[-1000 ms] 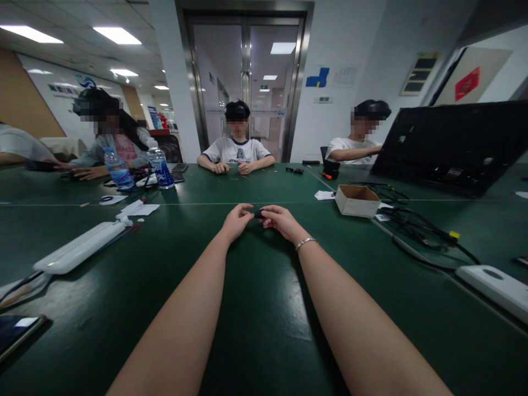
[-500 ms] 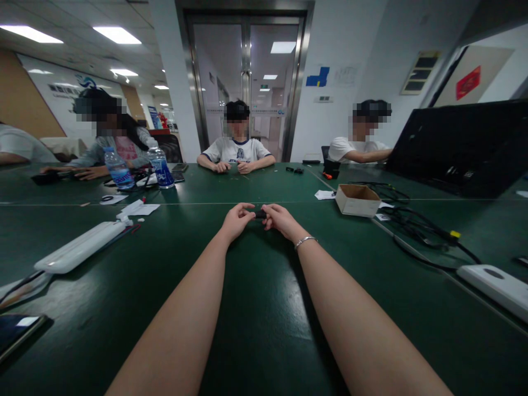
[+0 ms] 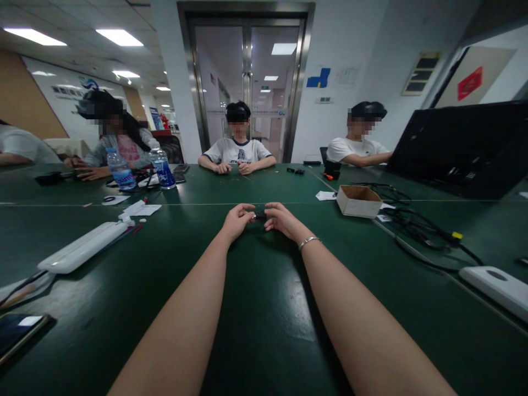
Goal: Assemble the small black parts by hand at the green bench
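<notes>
Handling of small black object (image 3: 259,216) should be done lightly, left hand (image 3: 237,223) braced as anchor. The object's left end is pinched there; right hand (image 3: 285,221) is spread about the other, contact unclear. Long axis: left-right, between the hands, over green table (image 3: 259,297); front end indiscernible.

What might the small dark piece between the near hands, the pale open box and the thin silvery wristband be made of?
Small dark piece: perhaps black plastic, with a metallic glint at its left end; too small to be sure.
Pale open box: probably matte cardboard, judging by its thin walls and brown inside.
Thin silvery wristband: likely polished metal, from its bright highlights.
</notes>
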The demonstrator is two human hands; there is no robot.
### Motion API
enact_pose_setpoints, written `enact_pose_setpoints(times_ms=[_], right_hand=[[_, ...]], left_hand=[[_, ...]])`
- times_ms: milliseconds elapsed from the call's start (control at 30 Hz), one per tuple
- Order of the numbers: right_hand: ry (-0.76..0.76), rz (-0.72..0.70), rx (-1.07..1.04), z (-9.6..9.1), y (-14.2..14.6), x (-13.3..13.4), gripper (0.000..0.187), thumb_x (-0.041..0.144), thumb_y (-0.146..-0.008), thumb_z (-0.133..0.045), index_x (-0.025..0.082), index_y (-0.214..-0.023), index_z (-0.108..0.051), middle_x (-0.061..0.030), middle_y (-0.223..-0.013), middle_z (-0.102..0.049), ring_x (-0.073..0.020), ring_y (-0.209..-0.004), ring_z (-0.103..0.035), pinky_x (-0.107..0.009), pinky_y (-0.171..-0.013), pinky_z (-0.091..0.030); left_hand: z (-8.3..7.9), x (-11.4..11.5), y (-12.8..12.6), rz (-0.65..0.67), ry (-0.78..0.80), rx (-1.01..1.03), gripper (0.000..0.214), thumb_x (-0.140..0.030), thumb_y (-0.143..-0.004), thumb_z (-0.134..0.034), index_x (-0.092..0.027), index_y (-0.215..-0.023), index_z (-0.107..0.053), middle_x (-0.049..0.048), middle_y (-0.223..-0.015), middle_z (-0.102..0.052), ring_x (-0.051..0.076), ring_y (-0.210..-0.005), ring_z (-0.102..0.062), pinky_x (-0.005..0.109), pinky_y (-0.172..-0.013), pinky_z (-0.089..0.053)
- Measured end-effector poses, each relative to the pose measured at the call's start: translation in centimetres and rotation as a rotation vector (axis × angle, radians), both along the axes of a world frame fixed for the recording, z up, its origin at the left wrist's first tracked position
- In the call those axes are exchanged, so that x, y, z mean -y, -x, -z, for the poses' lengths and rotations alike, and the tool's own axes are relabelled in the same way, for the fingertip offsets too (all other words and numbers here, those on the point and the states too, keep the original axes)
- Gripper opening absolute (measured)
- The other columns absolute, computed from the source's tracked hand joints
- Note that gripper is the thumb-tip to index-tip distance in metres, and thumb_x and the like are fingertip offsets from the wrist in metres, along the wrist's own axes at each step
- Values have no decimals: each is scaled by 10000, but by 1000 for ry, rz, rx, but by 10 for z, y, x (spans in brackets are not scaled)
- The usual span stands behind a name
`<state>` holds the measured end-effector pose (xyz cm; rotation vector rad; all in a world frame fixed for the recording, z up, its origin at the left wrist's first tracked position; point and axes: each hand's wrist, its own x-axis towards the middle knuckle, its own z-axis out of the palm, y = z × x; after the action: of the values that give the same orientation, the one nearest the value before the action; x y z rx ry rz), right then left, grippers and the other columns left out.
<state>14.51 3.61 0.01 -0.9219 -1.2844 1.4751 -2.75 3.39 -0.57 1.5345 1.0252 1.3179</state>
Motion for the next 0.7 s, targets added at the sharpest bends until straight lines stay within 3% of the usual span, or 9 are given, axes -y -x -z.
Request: enact_pose_setpoints(times_ms=[67, 133, 233, 267, 367, 433, 533, 567, 700], right_hand=[[4, 4, 56, -1, 0, 0, 128, 264, -926, -534, 178, -980, -456, 25, -648, -573, -95, -402, -543, -191, -383, -475], [-27, 4, 98, -1, 0, 1, 164, 237, -900, -577, 181, -1001, -460, 30, -672, -576, -78, -384, -521, -176, -369, -456], [-49, -56, 53, -2, -1, 3, 517, 92, -757, -701, 242, -1146, -395, 38, -823, -600, -97, -534, -627, -177, -470, -520], [-43, -75, 39, -3, -1, 3, 559, 98, -755, -709, 252, -1173, -372, 34, -840, -604, -107, -572, -646, -183, -495, -532], [-19, -77, 81, -4, -1, 4, 310, 239, -882, -610, 196, -1123, -421, 17, -731, -606, -101, -474, -602, -179, -442, -500], [-29, -75, 90, -4, -2, 5, 280, 219, -880, -608, 188, -1106, -446, 20, -724, -610, -87, -432, -575, -178, -427, -490], [-37, -92, 9, -4, -3, 5, 598, 76, -751, -718, 258, -1213, -385, 29, -862, -628, -108, -572, -657, -199, -533, -552], [-27, -92, -3, -4, -2, 4, 626, 84, -753, -728, 266, -1233, -370, 24, -876, -631, -118, -611, -672, -206, -553, -562], [2, -73, 106, -2, -1, 1, 232, 272, -926, -584, 151, -1105, -499, -27, -710, -639, -101, -466, -605, -171, -433, -510]], left_hand=[[-1, 0, 0, 0, 2, 5, 261, -222, -698, -641, -129, -941, -624, -7, -592, -594, 147, -619, -597, 261, -644, -440], [-1, -1, 1, -5, 6, 20, 255, -223, -691, -645, -130, -928, -627, -9, -592, -592, 144, -608, -591, 257, -633, -440], [-2, -1, 2, -19, 22, 39, 255, -219, -694, -631, -126, -932, -628, -11, -580, -586, 138, -589, -581, 251, -614, -436], [-3, 0, 2, -23, 27, 41, 254, -214, -696, -626, -125, -933, -629, -12, -576, -585, 136, -588, -580, 250, -612, -436], [-3, 0, 2, -28, 32, 32, 242, -197, -697, -617, -131, -929, -639, -14, -575, -581, 137, -599, -586, 248, -616, -440], [-3, 0, 2, -32, 32, 26, 241, -199, -701, -617, -137, -932, -643, -11, -592, -587, 137, -607, -589, 249, -613, -443], [-3, 1, 2, -39, 41, 30, 245, -211, -708, -620, -138, -940, -643, -4, -617, -598, 135, -609, -587, 248, -610, -443], [-3, 1, 2, -39, 46, 33, 244, -212, -707, -621, -137, -938, -642, -4, -620, -599, 134, -607, -585, 248, -608, -443], [-4, 1, 2, -27, 48, 31, 239, -219, -693, -631, -137, -917, -644, -6, -618, -589, 130, -597, -574, 248, -604, -441]])
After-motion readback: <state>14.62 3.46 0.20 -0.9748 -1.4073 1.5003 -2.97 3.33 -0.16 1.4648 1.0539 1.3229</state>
